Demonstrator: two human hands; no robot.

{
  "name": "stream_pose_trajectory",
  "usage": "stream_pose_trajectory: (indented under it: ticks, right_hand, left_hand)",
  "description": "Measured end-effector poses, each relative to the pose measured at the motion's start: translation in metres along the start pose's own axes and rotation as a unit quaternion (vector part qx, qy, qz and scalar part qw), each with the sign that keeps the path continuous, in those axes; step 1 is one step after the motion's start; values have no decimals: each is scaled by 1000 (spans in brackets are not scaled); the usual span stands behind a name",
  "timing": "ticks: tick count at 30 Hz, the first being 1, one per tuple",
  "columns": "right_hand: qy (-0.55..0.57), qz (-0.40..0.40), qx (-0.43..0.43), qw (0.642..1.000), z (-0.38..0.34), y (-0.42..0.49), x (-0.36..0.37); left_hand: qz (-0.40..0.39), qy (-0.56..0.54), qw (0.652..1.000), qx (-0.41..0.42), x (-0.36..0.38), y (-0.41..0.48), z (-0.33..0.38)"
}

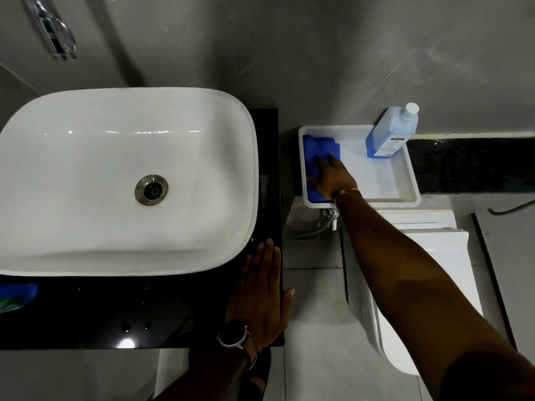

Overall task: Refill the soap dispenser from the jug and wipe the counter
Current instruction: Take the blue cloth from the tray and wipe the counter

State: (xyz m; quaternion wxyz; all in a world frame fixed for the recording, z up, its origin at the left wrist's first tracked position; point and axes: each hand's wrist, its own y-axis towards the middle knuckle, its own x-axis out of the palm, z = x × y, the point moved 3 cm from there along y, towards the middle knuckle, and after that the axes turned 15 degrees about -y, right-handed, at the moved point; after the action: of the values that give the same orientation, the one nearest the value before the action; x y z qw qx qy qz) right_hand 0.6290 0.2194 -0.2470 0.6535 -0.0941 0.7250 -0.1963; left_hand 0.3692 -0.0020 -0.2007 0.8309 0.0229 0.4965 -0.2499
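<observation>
A white tray (402,180) sits to the right of the sink. Inside it at the left lies a folded blue cloth (320,149), and my right hand (331,178) rests on top of that cloth with fingers spread over it. At the tray's back right corner stands the soap jug (389,134), pale blue with a white cap. My left hand (260,293) lies flat, fingers apart, on the black counter (115,311) at its right edge, a watch on the wrist. No soap dispenser is in view.
A white basin (124,180) with a metal drain takes up most of the counter. A chrome tap (50,30) hangs at the top left. A blue object (17,293) peeks in at the left edge. A white toilet (419,270) stands below the tray.
</observation>
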Motion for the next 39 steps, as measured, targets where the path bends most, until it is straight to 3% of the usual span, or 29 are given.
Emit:
stream_pose_trajectory:
  ticks: [3,8,20,23,28,33,39]
  right_hand:
    - [-28,-9,22,999,-7,0,3]
    - [-60,50,30,997,-17,3,-4]
    - [124,212,114,963,-22,-51,-51]
    - [141,224,82,961,-51,-95,-58]
    - [86,140,-15,986,-115,-168,-40]
    - [36,149,-22,988,-175,-240,10]
    - [-43,217,-123,967,-199,-337,87]
  left_hand:
    - [4,1,1000,1,2,1,-1]
    - [17,7,1000,2,4,2,-3]
    - [26,-17,999,16,1,2,-2]
    - [15,-29,999,14,-6,1,2]
    - [11,-57,998,15,-34,-18,5]
    - [33,-1,999,12,-69,-76,-58]
    - [36,9,998,-46,-92,-147,-148]
